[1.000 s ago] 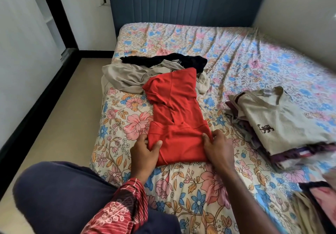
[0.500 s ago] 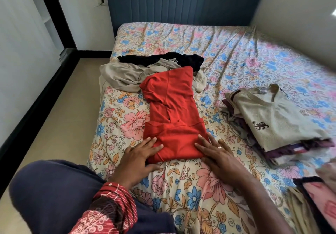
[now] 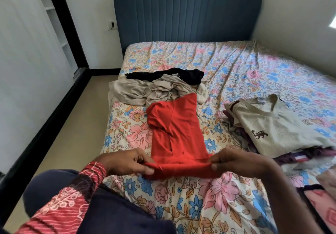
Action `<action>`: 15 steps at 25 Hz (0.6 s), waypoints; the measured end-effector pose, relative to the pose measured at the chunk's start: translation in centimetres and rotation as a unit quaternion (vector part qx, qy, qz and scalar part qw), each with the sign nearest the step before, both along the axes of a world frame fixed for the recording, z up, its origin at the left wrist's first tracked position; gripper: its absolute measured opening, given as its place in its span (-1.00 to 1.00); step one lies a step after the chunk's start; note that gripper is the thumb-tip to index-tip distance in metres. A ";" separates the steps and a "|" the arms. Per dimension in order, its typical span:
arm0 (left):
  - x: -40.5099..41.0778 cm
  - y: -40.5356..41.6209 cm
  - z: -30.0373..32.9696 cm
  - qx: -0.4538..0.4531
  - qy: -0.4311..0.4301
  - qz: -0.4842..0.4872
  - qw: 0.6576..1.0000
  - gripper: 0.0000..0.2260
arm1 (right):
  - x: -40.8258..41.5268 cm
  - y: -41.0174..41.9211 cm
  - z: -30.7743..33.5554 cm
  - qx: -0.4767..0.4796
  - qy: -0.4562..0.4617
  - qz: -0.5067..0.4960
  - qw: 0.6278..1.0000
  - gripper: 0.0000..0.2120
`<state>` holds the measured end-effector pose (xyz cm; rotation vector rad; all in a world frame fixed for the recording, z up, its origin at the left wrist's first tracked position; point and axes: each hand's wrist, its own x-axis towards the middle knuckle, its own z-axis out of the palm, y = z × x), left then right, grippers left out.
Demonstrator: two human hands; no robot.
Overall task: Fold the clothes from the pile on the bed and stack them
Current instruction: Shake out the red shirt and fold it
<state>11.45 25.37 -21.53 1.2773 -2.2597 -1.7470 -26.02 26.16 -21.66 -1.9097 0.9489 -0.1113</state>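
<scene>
Right at the bottom centre of the frame, your left hand (image 3: 130, 163) and right hand (image 3: 234, 162) have each got a corner of the red shirt's (image 3: 177, 135) near hem pinched between thumb and fingers, lifted just off the bed (image 3: 190, 206). Half a second ago both palms were lying flat on that hem smoothing it down, so you've gone from pressing to gripping. To me that reads as the start of the next fold: the sides are already tucked in, the shirt is a long narrow strip running up the middle of the frame, and the obvious move is carrying that hem away from you toward the collar end.

The far end of the shirt lies on the edge of the pile (image 3: 156, 90), the beige and black stuff just above centre. I'd watch that when you fold over, since the top could drag on the loose beige fabric and come out crooked.

Over at the right edge, mid-height, the stack (image 3: 272, 130) is sitting with the cream shirt with the little lion logo on top. That's where the red one goes once it's folded down to size. Looks like only a couple of pieces are left in the pile after this, so you're well along.
</scene>
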 end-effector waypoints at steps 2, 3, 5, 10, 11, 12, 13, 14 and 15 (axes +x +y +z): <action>0.4 0.5 0.5 0.059 0.030 -0.081 0.994 -0.84 | -0.2 0.6 1.7 0.064 -0.028 0.049 0.996 -0.78; 0.6 0.5 0.5 0.072 0.048 -0.105 0.991 -0.79 | -0.2 0.8 2.4 0.079 -0.039 0.064 0.994 -0.79; 1.0 -0.3 0.7 0.078 0.065 -0.107 0.989 -0.74 | 0.3 0.2 3.1 0.074 -0.052 0.060 0.994 -0.80; 1.6 -5.1 2.6 0.071 0.119 0.022 0.990 -0.83 | 1.9 -5.4 4.0 -0.044 -0.079 -0.090 0.992 -0.84; 1.2 -6.8 3.1 0.068 0.136 0.072 0.986 -0.81 | 2.4 -7.2 4.4 -0.077 -0.082 -0.120 0.986 -0.84; 0.7 -8.6 3.4 0.058 0.153 0.133 0.977 -0.79 | 3.1 -9.3 4.7 -0.109 -0.085 -0.150 0.979 -0.84; 0.0 -10.6 3.6 0.040 0.170 0.202 0.964 -0.78 | 3.8 -11.8 4.5 -0.136 -0.083 -0.190 0.969 -0.84; -0.8 -12.4 3.6 0.007 0.176 0.274 0.945 -0.79 | 4.5 -14.0 4.2 -0.158 -0.070 -0.244 0.954 -0.87; -1.7 -13.8 3.3 -0.047 0.164 0.344 0.923 -0.82 | 5.2 -15.8 3.6 -0.183 -0.035 -0.306 0.934 -0.91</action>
